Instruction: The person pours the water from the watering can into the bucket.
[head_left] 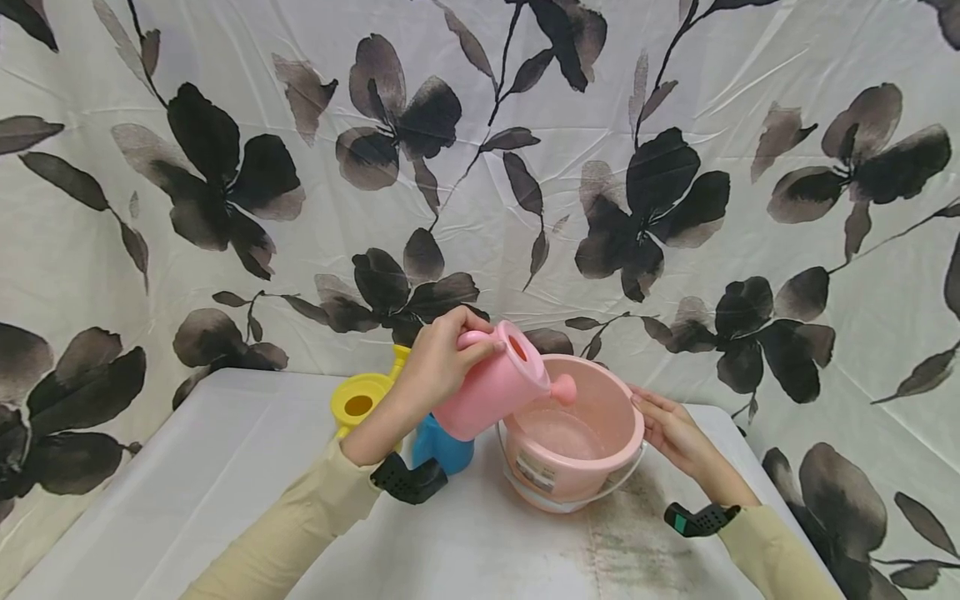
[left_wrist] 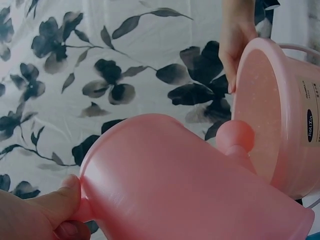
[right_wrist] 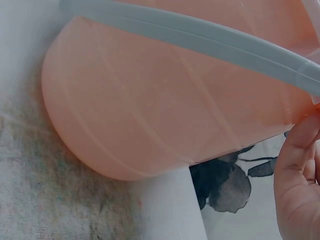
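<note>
My left hand (head_left: 442, 354) grips the handle of a pink watering can (head_left: 487, 396). The can is tilted, its round sprinkler head (head_left: 563, 389) over the opening of a pink bucket (head_left: 573, 475). No stream of water can be made out. Standing on the table, the bucket has a pale handle (right_wrist: 200, 42) hanging down its side and a label on its wall. My right hand (head_left: 678, 433) touches the bucket's outer wall by the rim on the right, its fingers fairly straight. In the right wrist view that hand (right_wrist: 300, 185) shows only in part.
Left of the bucket stands a blue object (head_left: 442, 450), partly hidden behind the pink can. A yellow watering can (head_left: 360, 400) is behind my left forearm. The white table (head_left: 247, 467) has a dark, stained patch (head_left: 637, 542) at right. Floral cloth (head_left: 510, 208) hangs behind.
</note>
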